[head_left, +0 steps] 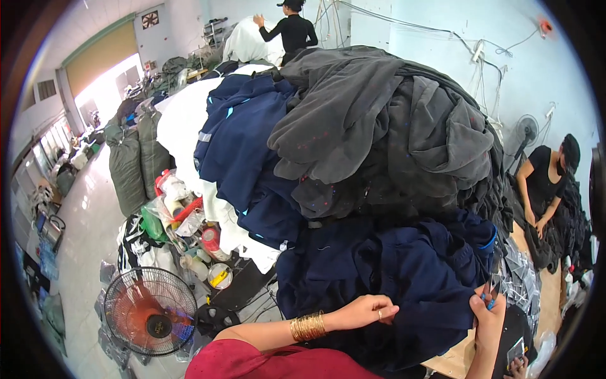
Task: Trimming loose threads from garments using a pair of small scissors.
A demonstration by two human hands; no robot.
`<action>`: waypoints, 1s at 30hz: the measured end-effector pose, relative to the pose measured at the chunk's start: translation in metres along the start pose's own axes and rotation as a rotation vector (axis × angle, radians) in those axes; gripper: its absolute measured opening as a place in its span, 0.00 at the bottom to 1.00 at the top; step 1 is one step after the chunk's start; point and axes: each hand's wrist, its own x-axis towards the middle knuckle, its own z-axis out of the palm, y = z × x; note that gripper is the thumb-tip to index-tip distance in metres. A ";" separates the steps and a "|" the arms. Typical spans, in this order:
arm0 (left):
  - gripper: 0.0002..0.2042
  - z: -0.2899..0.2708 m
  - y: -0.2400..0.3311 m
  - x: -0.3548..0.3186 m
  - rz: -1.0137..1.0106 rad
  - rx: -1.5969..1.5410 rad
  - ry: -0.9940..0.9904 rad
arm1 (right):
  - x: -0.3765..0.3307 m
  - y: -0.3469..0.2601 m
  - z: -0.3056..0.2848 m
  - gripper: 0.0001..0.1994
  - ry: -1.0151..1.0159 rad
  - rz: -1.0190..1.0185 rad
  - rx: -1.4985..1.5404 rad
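Observation:
Dark navy garments [372, 265] lie in a heap right in front of me. Over their near part is my left hand [372, 311], fingers curled into a pinch; whatever sits between the fingertips, if anything, is too small to make out. Gold bangles circle that wrist, and a ring shows on one finger. At the heap's right edge, my right hand [488, 309] is closed around small thread snips [490, 297] with a blue handle, blades pointing up and away. Navy cloth lies beside this hand.
Grey-black fabric [366, 120] is piled high beyond the navy heap, next to more navy garments [246, 145] and white cloth [180, 132]. A floor fan [150, 311] stands at lower left. Plastic-wrapped pieces [519, 278] lie at right. Two people work farther off.

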 end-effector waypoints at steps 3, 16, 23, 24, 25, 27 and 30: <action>0.17 0.004 -0.001 -0.003 0.103 0.088 -0.046 | -0.003 -0.001 -0.002 0.09 -0.049 0.084 0.016; 0.35 0.004 0.051 -0.008 -0.264 -0.848 -0.268 | -0.014 0.056 0.004 0.10 0.153 0.047 0.320; 0.27 -0.040 0.123 -0.020 -0.003 -0.122 0.139 | -0.051 0.109 0.069 0.13 -0.367 0.221 0.016; 0.24 -0.046 0.123 -0.030 -0.029 -0.207 0.267 | -0.047 0.090 0.055 0.14 -0.381 0.183 -0.137; 0.24 -0.053 0.116 -0.039 0.009 -0.294 0.356 | -0.048 0.081 0.040 0.14 -0.326 -0.009 -0.145; 0.23 -0.067 0.108 -0.045 0.218 -0.424 0.320 | -0.039 0.059 0.005 0.13 -0.669 0.180 -0.093; 0.21 -0.067 0.116 -0.026 0.213 -0.267 0.387 | -0.028 0.036 -0.022 0.13 -0.624 0.109 -0.615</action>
